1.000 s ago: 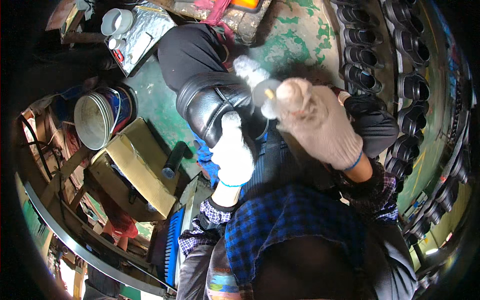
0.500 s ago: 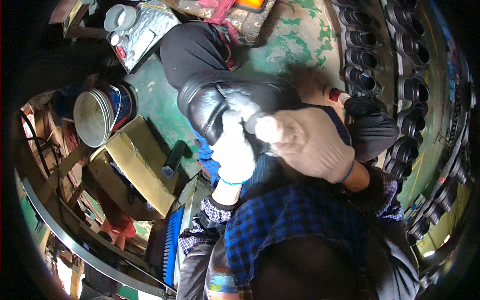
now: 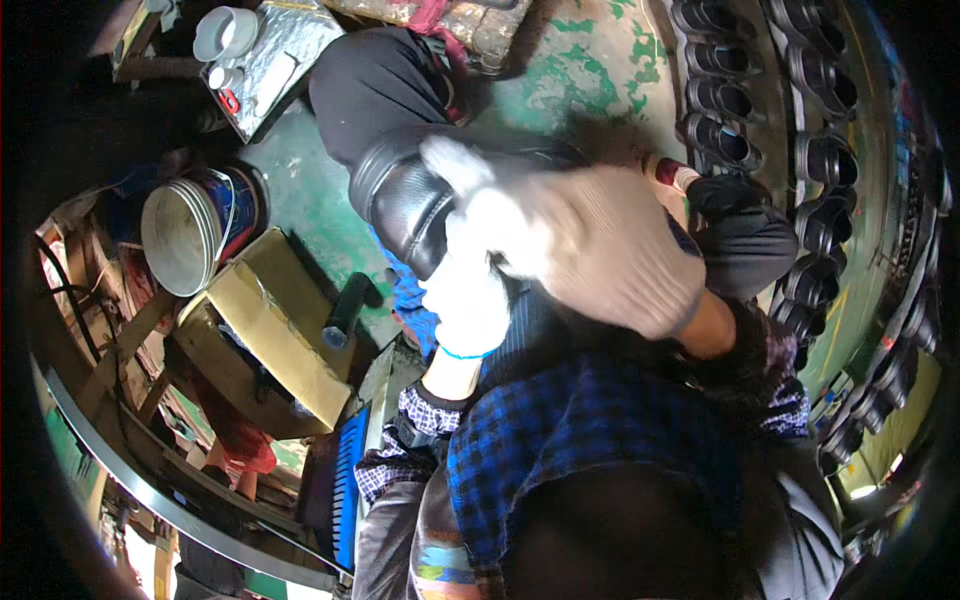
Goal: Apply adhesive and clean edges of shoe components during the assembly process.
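Observation:
Both hands wear pale knitted gloves and meet over my lap. My left hand (image 3: 468, 305), glaringly white, has its fingers closed near the tip of the right. My right hand (image 3: 625, 255) reaches in with curled fingers, partly blurred. Whatever lies between them is hidden by glare and the gloves. A blurred whitish shape (image 3: 455, 165) sticks out beyond the fingers; I cannot tell whether it is a glove finger or a cloth. Just beyond the left hand, a black leather piece (image 3: 402, 205) with a stitched seam lies across my leg. A blue checked apron (image 3: 590, 420) covers my lap.
At the left stand a bucket (image 3: 180, 235), an open cardboard box (image 3: 285, 330) and a dark cylinder (image 3: 348, 312). Foil-covered board (image 3: 290, 60) holds small containers at the upper left. Rows of black shoes (image 3: 722, 98) line racks at the right. A blue brush-like strip (image 3: 348, 490) sits at lower left.
My right hand has shifted slightly left, over the left hand's fingers. The rounded grey thing between them is now covered, and the whitish shape shows farther up.

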Action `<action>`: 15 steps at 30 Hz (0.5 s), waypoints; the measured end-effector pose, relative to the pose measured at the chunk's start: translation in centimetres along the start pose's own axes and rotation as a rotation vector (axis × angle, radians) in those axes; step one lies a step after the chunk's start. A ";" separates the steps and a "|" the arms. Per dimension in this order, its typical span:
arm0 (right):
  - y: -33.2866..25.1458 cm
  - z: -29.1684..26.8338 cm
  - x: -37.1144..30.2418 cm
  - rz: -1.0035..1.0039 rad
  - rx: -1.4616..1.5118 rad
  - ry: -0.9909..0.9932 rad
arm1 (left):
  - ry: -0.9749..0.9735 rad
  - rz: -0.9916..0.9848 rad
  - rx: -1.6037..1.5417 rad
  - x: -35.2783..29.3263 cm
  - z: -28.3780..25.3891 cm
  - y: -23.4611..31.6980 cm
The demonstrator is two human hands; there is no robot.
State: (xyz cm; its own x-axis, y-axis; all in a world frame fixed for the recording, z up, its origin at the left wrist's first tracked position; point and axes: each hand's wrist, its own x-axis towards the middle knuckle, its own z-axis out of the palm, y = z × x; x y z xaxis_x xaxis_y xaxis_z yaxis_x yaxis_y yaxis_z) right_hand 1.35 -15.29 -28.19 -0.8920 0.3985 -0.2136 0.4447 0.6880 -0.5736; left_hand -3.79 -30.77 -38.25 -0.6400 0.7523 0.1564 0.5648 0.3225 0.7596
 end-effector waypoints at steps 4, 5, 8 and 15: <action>0.6 -3.2 -4.0 0.226 0.445 -0.159 | -0.102 -0.349 -0.227 -0.1 0.0 0.2; 0.9 -3.3 -4.4 0.263 0.603 -0.111 | -0.090 -0.467 -0.263 1.1 -0.4 1.0; 0.8 -4.1 -3.3 0.240 0.651 -0.057 | -0.028 -0.075 0.074 -0.3 -0.1 -1.1; 0.4 -3.3 -2.6 0.124 0.610 0.021 | 0.029 -0.081 0.049 0.7 -0.9 1.8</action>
State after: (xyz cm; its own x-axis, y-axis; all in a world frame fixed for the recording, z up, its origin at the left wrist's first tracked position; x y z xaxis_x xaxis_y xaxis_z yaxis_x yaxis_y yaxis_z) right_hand 4.07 -14.06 -25.26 -0.8320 0.4694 -0.2957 0.4129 0.1679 -0.8952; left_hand -3.72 -30.17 -36.23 -0.6992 0.7057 0.1148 0.5350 0.4099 0.7387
